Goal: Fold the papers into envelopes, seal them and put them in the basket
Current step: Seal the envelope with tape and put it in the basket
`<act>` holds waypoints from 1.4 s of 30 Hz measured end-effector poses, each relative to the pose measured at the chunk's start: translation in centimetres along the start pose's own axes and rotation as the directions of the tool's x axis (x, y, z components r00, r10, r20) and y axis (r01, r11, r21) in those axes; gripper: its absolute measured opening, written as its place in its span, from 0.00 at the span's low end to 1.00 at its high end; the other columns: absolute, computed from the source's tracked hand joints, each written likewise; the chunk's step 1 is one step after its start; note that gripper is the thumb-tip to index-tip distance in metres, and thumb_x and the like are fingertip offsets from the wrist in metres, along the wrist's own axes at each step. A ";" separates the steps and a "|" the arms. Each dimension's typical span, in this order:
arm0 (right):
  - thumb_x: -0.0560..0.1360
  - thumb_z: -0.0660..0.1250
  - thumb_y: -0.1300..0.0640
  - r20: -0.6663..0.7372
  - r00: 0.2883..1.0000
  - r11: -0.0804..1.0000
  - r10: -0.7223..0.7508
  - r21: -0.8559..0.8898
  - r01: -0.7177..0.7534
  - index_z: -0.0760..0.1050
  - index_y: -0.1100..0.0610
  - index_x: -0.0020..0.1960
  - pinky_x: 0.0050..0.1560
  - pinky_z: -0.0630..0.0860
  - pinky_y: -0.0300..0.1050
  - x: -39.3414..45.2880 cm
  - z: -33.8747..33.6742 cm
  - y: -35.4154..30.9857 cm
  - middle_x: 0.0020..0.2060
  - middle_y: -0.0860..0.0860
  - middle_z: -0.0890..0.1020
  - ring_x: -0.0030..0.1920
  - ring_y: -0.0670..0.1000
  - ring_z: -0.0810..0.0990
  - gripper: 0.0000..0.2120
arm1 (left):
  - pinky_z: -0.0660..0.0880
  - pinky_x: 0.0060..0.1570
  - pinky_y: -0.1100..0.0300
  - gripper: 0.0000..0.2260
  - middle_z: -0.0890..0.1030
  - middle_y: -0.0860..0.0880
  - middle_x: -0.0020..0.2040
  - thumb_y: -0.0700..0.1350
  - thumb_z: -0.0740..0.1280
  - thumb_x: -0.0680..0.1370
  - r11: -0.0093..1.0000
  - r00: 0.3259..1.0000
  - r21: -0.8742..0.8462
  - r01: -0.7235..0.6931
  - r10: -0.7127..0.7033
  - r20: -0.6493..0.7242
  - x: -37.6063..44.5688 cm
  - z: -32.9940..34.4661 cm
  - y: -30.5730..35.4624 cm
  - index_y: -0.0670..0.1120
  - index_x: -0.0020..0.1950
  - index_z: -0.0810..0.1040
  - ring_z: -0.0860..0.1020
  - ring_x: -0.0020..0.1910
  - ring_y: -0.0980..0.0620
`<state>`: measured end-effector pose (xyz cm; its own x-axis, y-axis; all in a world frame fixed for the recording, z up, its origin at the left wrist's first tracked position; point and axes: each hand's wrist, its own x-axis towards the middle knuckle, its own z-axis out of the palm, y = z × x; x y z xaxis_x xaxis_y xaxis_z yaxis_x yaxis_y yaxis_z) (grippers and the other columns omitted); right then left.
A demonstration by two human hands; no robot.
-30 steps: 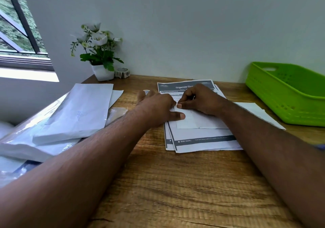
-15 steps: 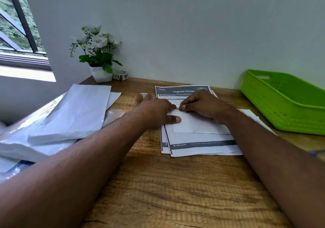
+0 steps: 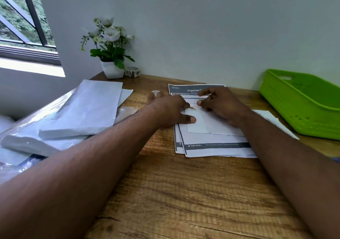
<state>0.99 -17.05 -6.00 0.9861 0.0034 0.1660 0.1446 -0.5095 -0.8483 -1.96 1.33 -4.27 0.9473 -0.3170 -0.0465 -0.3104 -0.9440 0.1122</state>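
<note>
Head view first, the only one I have: a small white folded-paper envelope lies flat on a stack of printed white sheets with dark grey bands, mid-tabletop. Its long axis runs left to right across my view, its right part under the right hand. A small reddish sticker sits on its upper left part, between the two hands.

My left hand presses the envelope's left end, thumb flat on the paper and fingers extended, holding nothing. My right hand rests its heel on the envelope with fingers loosely curled and raised off the paper, gripping nothing.

Half a second ago that right hand was pressing its fingertips down where the sticker now shows; it has since lifted and spread, uncovering the sticker. The left hand has stayed put.

The wood-grain tabletop is brown and streaked. A bright green perforated plastic basket stands at the right, well apart from the envelope. Glossy packs of white paper lie at the left; a white-flowered plant in a white pot stands by the wall.
</note>
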 end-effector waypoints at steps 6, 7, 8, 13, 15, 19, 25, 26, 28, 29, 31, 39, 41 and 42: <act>0.71 0.73 0.55 0.084 0.992 0.964 -0.099 -0.240 0.116 0.70 0.53 0.55 0.34 0.68 0.41 -0.5 1.1 -0.4 0.36 0.50 0.76 0.35 0.48 0.71 0.16 | 0.50 0.68 0.38 0.29 0.66 0.52 0.75 0.70 0.61 0.73 1.000 1.000 0.006 -0.005 0.005 0.004 0.0 -0.1 0.1 0.62 0.72 0.66 0.56 0.75 0.41; 0.72 0.72 0.54 0.139 0.987 0.961 -0.083 -0.253 0.116 0.68 0.51 0.57 0.36 0.69 0.41 -0.6 0.9 -0.6 0.38 0.50 0.76 0.36 0.48 0.72 0.18 | 0.50 0.68 0.38 0.29 0.65 0.51 0.75 0.69 0.60 0.73 1.000 1.000 0.016 0.000 0.000 0.013 0.0 -0.2 0.2 0.62 0.72 0.65 0.56 0.75 0.41; 0.72 0.73 0.53 0.173 0.983 0.959 -0.055 -0.266 0.101 0.68 0.49 0.58 0.36 0.69 0.40 -0.8 0.6 -0.7 0.39 0.50 0.77 0.37 0.47 0.73 0.19 | 0.50 0.68 0.38 0.29 0.65 0.51 0.76 0.69 0.61 0.74 1.000 1.000 0.022 0.003 -0.003 0.023 0.0 -0.3 0.3 0.62 0.73 0.65 0.55 0.75 0.41; 0.68 0.76 0.49 0.152 0.988 0.991 0.011 -0.132 0.009 0.68 0.49 0.59 0.32 0.69 0.39 -1.3 0.5 -0.9 0.39 0.49 0.77 0.36 0.47 0.73 0.25 | 0.51 0.71 0.39 0.25 0.64 0.49 0.76 0.63 0.60 0.78 0.998 0.998 0.023 -0.059 0.058 0.027 -0.4 -0.5 0.9 0.57 0.73 0.66 0.56 0.75 0.41; 0.69 0.75 0.53 0.143 0.990 0.994 0.002 -0.111 0.014 0.68 0.51 0.60 0.35 0.70 0.42 -1.6 0.6 -0.9 0.38 0.50 0.77 0.38 0.49 0.73 0.24 | 0.48 0.73 0.41 0.24 0.55 0.49 0.79 0.56 0.58 0.81 0.991 0.989 -0.003 -0.130 0.130 0.071 -0.5 -0.4 1.5 0.52 0.76 0.61 0.53 0.77 0.42; 0.69 0.75 0.62 0.105 0.994 1.000 -0.009 0.013 0.008 0.72 0.54 0.60 0.46 0.74 0.46 -1.9 -1.2 -0.7 0.42 0.54 0.79 0.42 0.49 0.76 0.22 | 0.44 0.74 0.43 0.22 0.50 0.50 0.80 0.51 0.50 0.84 0.980 0.973 0.057 -0.192 0.182 0.142 -1.4 -0.8 2.5 0.52 0.79 0.52 0.48 0.78 0.43; 0.73 0.70 0.54 -0.228 0.971 0.735 0.066 -0.647 -0.202 0.74 0.58 0.63 0.56 0.70 0.41 -4.9 -9.3 2.2 0.60 0.53 0.78 0.59 0.53 0.75 0.20 | 0.43 0.73 0.38 0.24 0.45 0.56 0.80 0.60 0.46 0.83 0.978 0.975 0.144 -0.151 0.124 0.186 -1.4 -0.8 1.2 0.61 0.78 0.46 0.44 0.78 0.42; 0.74 0.68 0.53 -0.266 0.952 0.677 0.150 -0.674 -0.295 0.72 0.59 0.65 0.58 0.69 0.43 -5.5 -10.1 2.4 0.64 0.55 0.76 0.63 0.55 0.73 0.22 | 0.42 0.72 0.38 0.24 0.45 0.57 0.79 0.61 0.47 0.82 0.984 0.975 0.107 -0.142 0.121 0.185 -1.3 -0.8 1.0 0.62 0.78 0.47 0.44 0.78 0.43; 0.76 0.66 0.54 -0.302 0.929 0.683 0.214 -0.634 -0.363 0.70 0.60 0.68 0.60 0.69 0.46 -6.0 -10.7 2.4 0.67 0.57 0.73 0.66 0.58 0.71 0.22 | 0.41 0.72 0.41 0.24 0.47 0.58 0.79 0.61 0.48 0.82 0.991 0.979 0.045 -0.125 0.116 0.169 -1.4 -0.5 0.9 0.63 0.78 0.49 0.44 0.78 0.44; 0.76 0.64 0.56 -0.309 0.927 0.701 0.215 -0.612 -0.366 0.70 0.60 0.67 0.60 0.70 0.47 -5.9 -10.7 2.3 0.67 0.58 0.72 0.66 0.59 0.71 0.21 | 0.42 0.72 0.42 0.24 0.48 0.58 0.79 0.62 0.48 0.82 0.992 0.983 0.036 -0.120 0.113 0.145 -1.5 -0.1 1.0 0.64 0.77 0.49 0.45 0.78 0.43; 0.77 0.61 0.62 -0.332 0.916 0.690 0.224 -0.610 -0.390 0.71 0.64 0.66 0.57 0.73 0.50 -5.7 -10.6 1.3 0.65 0.61 0.74 0.63 0.62 0.74 0.18 | 0.42 0.71 0.40 0.24 0.50 0.58 0.79 0.64 0.46 0.81 0.995 0.992 0.024 -0.102 0.099 0.083 -1.8 0.7 1.0 0.66 0.77 0.49 0.47 0.77 0.41; 0.77 0.58 0.62 -0.400 0.854 0.582 0.333 -0.625 -0.520 0.68 0.65 0.67 0.64 0.71 0.51 -6.7 -9.0 0.0 0.67 0.63 0.71 0.67 0.62 0.71 0.19 | 0.48 0.70 0.37 0.22 0.53 0.59 0.79 0.60 0.49 0.81 0.992 0.985 0.036 -0.118 0.122 -0.123 -1.4 2.3 0.6 0.64 0.76 0.56 0.53 0.76 0.41; 0.77 0.58 0.61 -0.425 0.837 0.632 0.345 -0.554 -0.542 0.69 0.65 0.67 0.63 0.72 0.52 -7.1 -9.3 -0.2 0.67 0.63 0.72 0.66 0.62 0.72 0.20 | 0.48 0.71 0.38 0.21 0.57 0.58 0.78 0.60 0.51 0.81 0.991 0.987 -0.040 -0.125 0.120 -0.105 -0.9 2.4 0.3 0.64 0.75 0.60 0.54 0.76 0.41; 0.77 0.58 0.61 -0.417 0.833 0.662 0.362 -0.514 -0.545 0.69 0.65 0.67 0.62 0.72 0.50 -7.3 -9.5 -0.4 0.66 0.63 0.72 0.66 0.62 0.72 0.19 | 0.48 0.72 0.39 0.20 0.59 0.58 0.77 0.60 0.52 0.81 0.988 0.986 -0.073 -0.133 0.125 -0.107 -0.7 2.5 0.0 0.65 0.74 0.61 0.54 0.76 0.42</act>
<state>-7.02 -25.03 -2.10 0.8401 -0.5409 0.0411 -0.4840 -0.7816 -0.3934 -2.85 1.33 -6.73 0.9042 -0.4206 0.0744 -0.4269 -0.8843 0.1891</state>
